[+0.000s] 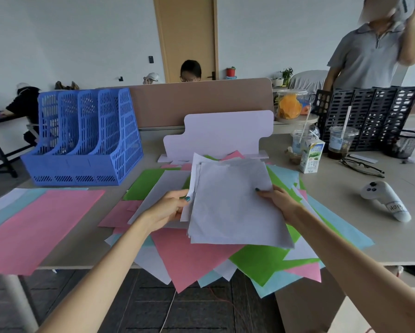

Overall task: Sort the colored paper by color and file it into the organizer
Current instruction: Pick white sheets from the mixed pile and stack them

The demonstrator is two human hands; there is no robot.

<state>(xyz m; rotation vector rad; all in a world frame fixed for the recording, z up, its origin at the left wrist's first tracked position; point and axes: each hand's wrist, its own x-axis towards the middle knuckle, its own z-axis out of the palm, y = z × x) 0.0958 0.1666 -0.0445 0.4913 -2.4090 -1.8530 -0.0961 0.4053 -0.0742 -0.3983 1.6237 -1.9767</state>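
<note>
Both hands hold a stack of white paper (232, 205) above the middle of the table. My left hand (170, 207) grips the stack's left edge and my right hand (277, 200) pinches its right edge. Under it lies a loose pile of mixed paper (196, 258), pink, green, light blue and white, overhanging the table's front edge. At the front left lies a sorted spread with a pink sheet (35, 227) on top of light blue and white sheets. The blue organizer (86, 138) stands at the back left, and what I can see of its slots holds nothing.
A white cardboard stand (216, 135) stands behind the pile. At the right are a milk carton (312, 158), plastic cups (341, 143), glasses (362, 167), a white controller (384, 198), a black organizer (369, 111) and a mesh cup (402, 143). People sit and stand beyond the divider.
</note>
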